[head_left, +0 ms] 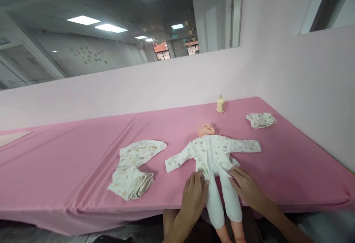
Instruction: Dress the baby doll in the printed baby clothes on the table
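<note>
A baby doll [207, 129] lies on its back, head away from me and feet past the table's front edge. It has white leggings [215, 202] on its legs. Over its upper body is a white printed baby shirt [223, 147], parted down the front, with both sleeves spread sideways. My left hand [192, 195] has its fingers closed at the shirt's lower left corner, beside the doll's hip. On the opposite side, my right hand [246, 187] pinches the lower right edge of the shirt. Both sets of fingertips are partly hidden by cloth.
Printed baby clothes [133, 169] lie partly folded to the left on the pink tablecloth [69, 161]. A small folded printed cloth [260, 120] rests at the back right. Near the wall stands a pale yellow bottle [220, 104]. Behind the table is a wall with a large mirror [124, 25].
</note>
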Tool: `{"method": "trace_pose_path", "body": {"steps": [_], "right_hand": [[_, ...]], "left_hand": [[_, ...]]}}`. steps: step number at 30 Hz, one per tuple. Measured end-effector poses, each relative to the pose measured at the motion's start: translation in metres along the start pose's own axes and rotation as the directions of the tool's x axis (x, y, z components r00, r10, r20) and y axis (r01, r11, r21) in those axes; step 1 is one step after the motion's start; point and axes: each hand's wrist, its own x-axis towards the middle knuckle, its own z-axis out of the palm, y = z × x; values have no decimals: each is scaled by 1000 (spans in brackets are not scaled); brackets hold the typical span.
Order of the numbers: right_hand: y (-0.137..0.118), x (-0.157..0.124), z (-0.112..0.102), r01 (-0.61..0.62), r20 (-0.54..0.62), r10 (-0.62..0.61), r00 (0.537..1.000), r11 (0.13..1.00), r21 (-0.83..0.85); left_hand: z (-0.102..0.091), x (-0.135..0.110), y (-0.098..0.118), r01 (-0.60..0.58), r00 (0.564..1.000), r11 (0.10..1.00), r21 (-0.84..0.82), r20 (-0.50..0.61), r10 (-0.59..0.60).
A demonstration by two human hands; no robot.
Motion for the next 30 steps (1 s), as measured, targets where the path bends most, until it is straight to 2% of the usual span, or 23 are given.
{"method": "trace_pose_path", "body": {"steps": [4,7,9,11,14,16,18,19,20,23,26,30], "right_hand": [[-16,0,3,-16,-12,17,1000,998,54],[-28,-2,3,-3,46,-3,999,993,119],[-31,0,2,6,87,-20,996,988,154],[-29,9,-1,-32,85,17,996,982,188],[-22,41,-4,-139,-42,149,988,973,185],[-17,70,-2,-185,-133,203,970,973,139],[-14,99,5,-195,-191,204,960,979,65],[-14,111,10,-202,-212,199,957,979,11],[-13,122,16,-212,-232,197,953,976,-40],[-10,143,31,-254,-294,214,932,961,-106],[0,149,39,-249,-342,224,912,968,-32],[9,150,37,-185,-386,217,897,975,119]], "left_hand": [[16,-6,5,-183,964,971,156,-163,208],[18,-5,12,-277,938,950,145,-174,300],[14,-2,20,-254,956,967,23,-146,255],[5,5,30,-172,985,974,-149,-52,166],[-12,26,42,-20,988,943,-331,138,69],[-21,48,45,83,991,930,-358,130,-38],[-24,74,44,150,988,939,-308,25,-149],[-23,88,43,161,986,955,-251,-13,-169],[-20,100,42,171,984,970,-172,-17,-177],[-11,127,40,199,975,975,102,76,-207],[-4,137,39,188,965,951,246,132,-225],[0,143,35,224,959,934,277,108,-262]]}}
